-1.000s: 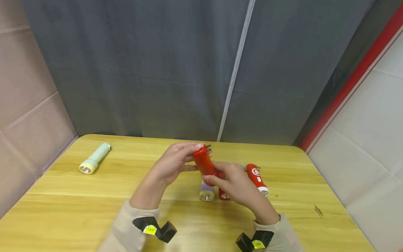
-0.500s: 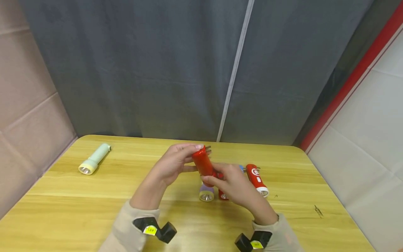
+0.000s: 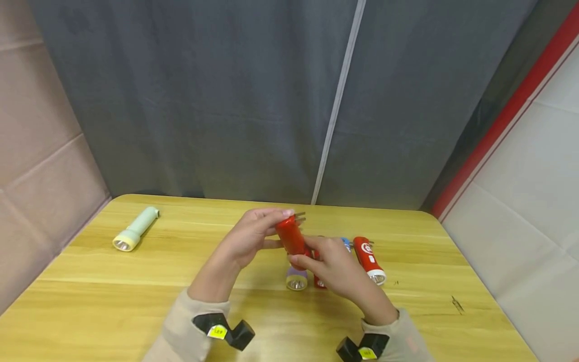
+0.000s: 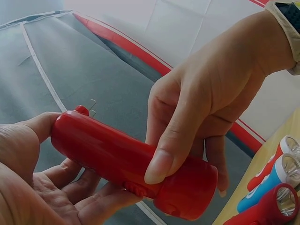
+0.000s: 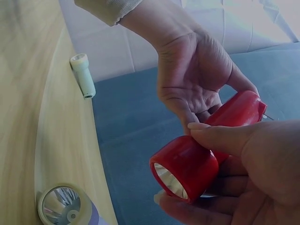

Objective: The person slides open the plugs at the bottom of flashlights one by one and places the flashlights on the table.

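Observation:
A plain red flashlight [image 3: 291, 237] is held above the table, tilted, with two metal prongs sticking out near its tail. My left hand [image 3: 251, 236] grips the tail end, thumb on top and fingers beneath. Near the head, my right hand [image 3: 333, 262] pinches the flashlight between thumb and fingers. The right wrist view shows the reflector in the red head [image 5: 185, 166] facing down and left. Below the hands lie a purple flashlight with a yellow rim [image 3: 296, 280] and another red one [image 3: 319, 281], both partly hidden.
A mint-green flashlight [image 3: 135, 229] lies at the far left of the wooden table [image 3: 113, 301]. Right of my hands are a red-and-white flashlight [image 3: 369, 259] and a partly hidden blue one [image 4: 267, 185]. A grey curtain [image 3: 203, 100] hangs behind the table.
The held flashlight's tail has dipped and turned slightly, so its prongs show more. My right hand has shifted a little left, uncovering more of the blue flashlight.

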Available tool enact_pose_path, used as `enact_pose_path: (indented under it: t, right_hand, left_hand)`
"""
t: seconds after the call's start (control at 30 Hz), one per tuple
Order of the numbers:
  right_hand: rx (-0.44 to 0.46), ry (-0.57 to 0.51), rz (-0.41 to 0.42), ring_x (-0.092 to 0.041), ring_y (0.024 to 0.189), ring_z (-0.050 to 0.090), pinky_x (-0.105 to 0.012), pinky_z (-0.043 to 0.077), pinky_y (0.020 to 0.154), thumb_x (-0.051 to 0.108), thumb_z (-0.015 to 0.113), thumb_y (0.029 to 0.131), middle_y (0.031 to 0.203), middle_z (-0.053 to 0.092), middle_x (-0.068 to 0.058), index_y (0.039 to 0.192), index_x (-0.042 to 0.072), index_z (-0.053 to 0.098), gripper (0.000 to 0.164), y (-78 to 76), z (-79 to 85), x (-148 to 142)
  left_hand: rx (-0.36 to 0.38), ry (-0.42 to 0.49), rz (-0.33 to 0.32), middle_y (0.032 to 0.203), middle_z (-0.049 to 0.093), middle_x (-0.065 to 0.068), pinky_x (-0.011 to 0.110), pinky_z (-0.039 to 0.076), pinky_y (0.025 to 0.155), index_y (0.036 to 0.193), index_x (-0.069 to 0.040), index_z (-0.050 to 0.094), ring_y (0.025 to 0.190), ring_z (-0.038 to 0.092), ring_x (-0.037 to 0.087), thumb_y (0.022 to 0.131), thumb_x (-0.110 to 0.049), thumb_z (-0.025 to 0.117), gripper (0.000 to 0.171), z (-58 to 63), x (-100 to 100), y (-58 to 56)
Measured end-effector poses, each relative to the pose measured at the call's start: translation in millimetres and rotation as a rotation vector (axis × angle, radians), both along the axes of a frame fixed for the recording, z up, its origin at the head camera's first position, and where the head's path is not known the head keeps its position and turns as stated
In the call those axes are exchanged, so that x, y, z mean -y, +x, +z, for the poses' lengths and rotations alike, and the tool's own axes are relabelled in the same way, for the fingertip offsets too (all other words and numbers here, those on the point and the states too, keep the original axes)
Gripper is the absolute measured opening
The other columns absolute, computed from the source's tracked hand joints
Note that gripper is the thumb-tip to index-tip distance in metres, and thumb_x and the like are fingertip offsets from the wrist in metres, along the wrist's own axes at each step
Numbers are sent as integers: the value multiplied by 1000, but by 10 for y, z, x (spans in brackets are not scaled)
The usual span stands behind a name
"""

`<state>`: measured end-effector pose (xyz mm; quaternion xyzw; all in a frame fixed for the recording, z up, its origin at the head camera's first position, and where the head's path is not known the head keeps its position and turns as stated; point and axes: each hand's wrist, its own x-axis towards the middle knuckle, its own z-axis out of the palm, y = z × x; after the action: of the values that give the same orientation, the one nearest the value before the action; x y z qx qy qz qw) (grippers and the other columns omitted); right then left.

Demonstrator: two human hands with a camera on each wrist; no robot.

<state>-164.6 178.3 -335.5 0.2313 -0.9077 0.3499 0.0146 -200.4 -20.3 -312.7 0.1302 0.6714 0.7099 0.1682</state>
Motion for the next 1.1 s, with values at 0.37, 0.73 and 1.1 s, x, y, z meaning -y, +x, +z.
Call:
enact_pose_path:
  t: [0.37, 0.73, 1.1]
  right_hand:
    - [75, -26, -53, -10, 70, 62, -24, 52, 60, 36, 72, 94, 88, 75, 5, 112, 16, 74, 28, -4, 2, 11]
    - [145, -129, -39, -11, 79, 67, -23, 57, 70, 44, 66, 96, 104, 78, -1, 120, 13, 72, 39, -47, -59, 54]
    - [67, -73, -155, -15, 89, 74, -27, 61, 75, 54, 75, 86, 103, 78, 1, 125, 11, 70, 58, 3, -87, 222]
  left_hand:
    - [5, -11, -9, 131, 69, 14, 53, 55, 101, 132, -1, 64, 121, 67, 28, 104, -40, 51, 49, 4, 8, -29]
    - [3, -90, 28, 143, 59, 11, 48, 56, 101, 140, -8, 52, 129, 59, 32, 94, -28, 71, 54, -6, 71, -56]
    - [-12, -170, 129, 136, 64, 13, 45, 60, 92, 137, -6, 56, 121, 64, 31, 94, -36, 71, 55, -20, 95, -93]
